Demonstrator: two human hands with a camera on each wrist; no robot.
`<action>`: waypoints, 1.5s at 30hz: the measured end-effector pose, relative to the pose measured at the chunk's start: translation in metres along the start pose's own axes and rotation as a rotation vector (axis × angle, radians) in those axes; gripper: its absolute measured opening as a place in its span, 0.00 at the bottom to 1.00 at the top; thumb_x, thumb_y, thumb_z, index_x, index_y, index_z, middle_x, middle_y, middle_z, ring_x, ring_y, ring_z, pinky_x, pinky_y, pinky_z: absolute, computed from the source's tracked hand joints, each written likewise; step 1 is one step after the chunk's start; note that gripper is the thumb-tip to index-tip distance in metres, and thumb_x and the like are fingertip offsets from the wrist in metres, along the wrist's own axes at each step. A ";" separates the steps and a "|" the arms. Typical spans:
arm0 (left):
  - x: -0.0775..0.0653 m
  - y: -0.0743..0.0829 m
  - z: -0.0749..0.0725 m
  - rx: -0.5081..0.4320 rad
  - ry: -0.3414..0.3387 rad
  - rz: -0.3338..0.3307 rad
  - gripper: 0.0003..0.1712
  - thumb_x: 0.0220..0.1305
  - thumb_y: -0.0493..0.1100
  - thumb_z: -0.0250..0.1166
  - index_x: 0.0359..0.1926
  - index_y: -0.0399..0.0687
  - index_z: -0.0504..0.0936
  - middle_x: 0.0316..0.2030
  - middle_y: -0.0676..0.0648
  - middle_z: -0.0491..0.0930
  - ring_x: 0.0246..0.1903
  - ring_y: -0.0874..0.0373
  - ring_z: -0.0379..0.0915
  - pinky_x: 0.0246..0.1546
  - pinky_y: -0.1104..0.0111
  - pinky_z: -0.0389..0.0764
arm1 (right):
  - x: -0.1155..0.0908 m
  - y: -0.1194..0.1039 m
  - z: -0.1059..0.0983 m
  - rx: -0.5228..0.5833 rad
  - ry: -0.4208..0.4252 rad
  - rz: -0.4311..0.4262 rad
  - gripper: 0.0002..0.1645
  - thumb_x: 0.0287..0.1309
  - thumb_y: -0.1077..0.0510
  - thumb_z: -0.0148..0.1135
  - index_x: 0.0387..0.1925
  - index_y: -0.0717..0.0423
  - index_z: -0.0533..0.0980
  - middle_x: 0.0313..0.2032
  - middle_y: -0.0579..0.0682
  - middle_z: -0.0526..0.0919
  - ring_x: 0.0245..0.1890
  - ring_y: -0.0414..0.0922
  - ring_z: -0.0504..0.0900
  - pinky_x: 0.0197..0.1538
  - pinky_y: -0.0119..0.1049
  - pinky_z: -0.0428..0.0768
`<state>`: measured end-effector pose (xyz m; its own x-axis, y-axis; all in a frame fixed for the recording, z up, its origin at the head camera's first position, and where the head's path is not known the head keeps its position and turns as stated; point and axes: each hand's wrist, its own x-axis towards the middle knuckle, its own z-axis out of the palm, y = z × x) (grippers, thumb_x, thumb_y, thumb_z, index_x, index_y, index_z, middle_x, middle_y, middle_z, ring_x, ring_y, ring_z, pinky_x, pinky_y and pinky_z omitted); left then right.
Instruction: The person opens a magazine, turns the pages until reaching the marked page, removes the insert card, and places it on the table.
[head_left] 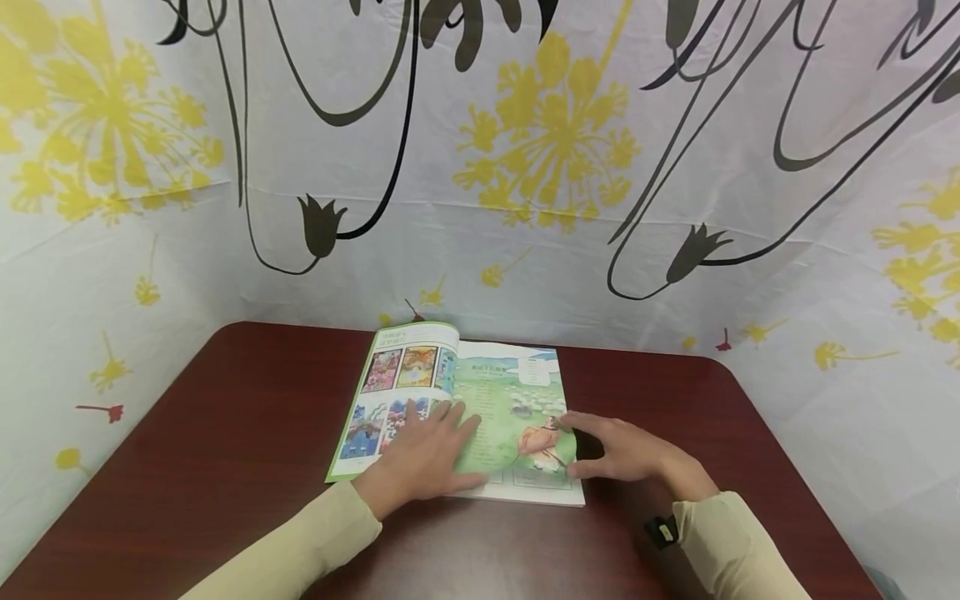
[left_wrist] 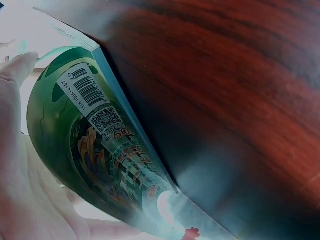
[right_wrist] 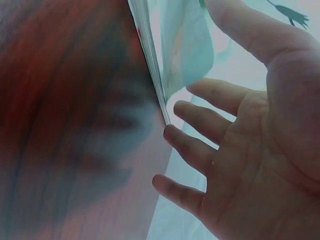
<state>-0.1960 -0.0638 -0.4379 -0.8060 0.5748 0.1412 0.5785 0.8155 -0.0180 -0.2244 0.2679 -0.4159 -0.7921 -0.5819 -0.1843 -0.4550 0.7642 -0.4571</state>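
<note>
An open magazine [head_left: 498, 400] lies on the table, with several small pictures on its left page and a green meadow scene on its right. Across the inner part of the spread rests my left hand [head_left: 420, 458], fingers spread. Its wrist view shows the green cover [left_wrist: 55, 120], with a barcode, bowing up off the table beside the palm. My right hand [head_left: 630, 450] is at the right edge, index fingertip and thumb apart at the page's border. In the right wrist view, a raised page [right_wrist: 190, 50] curves near the extended fingers [right_wrist: 205, 122].
The dark red table [head_left: 247, 442] extends around the magazine. Behind it and at both sides hangs white cloth [head_left: 420, 283] printed with yellow flowers and dark stems. A black band [head_left: 662, 531] is at the right wrist, by the beige sleeve [head_left: 731, 542].
</note>
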 end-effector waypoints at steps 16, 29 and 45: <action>0.000 -0.002 -0.005 0.020 0.060 0.009 0.47 0.61 0.74 0.56 0.71 0.51 0.67 0.67 0.42 0.69 0.65 0.44 0.66 0.59 0.36 0.65 | -0.012 0.004 -0.012 0.016 0.005 0.063 0.53 0.56 0.36 0.69 0.70 0.66 0.64 0.68 0.62 0.68 0.68 0.61 0.66 0.63 0.61 0.68; 0.003 -0.006 -0.005 0.081 0.234 0.117 0.50 0.60 0.63 0.65 0.78 0.63 0.53 0.77 0.42 0.49 0.73 0.45 0.53 0.60 0.41 0.67 | -0.006 0.000 0.000 -0.030 0.023 0.009 0.51 0.54 0.36 0.70 0.69 0.62 0.66 0.66 0.59 0.71 0.65 0.57 0.70 0.61 0.58 0.71; 0.003 -0.007 -0.005 0.184 0.241 0.225 0.42 0.60 0.48 0.64 0.75 0.64 0.62 0.77 0.49 0.50 0.77 0.49 0.39 0.68 0.43 0.56 | 0.000 -0.009 0.014 -0.094 0.037 -0.026 0.54 0.47 0.39 0.77 0.71 0.55 0.65 0.72 0.62 0.62 0.68 0.63 0.65 0.61 0.63 0.69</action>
<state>-0.2015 -0.0680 -0.4328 -0.5963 0.7264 0.3417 0.6877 0.6819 -0.2492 -0.2149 0.2569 -0.4240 -0.7931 -0.5927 -0.1404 -0.5106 0.7726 -0.3774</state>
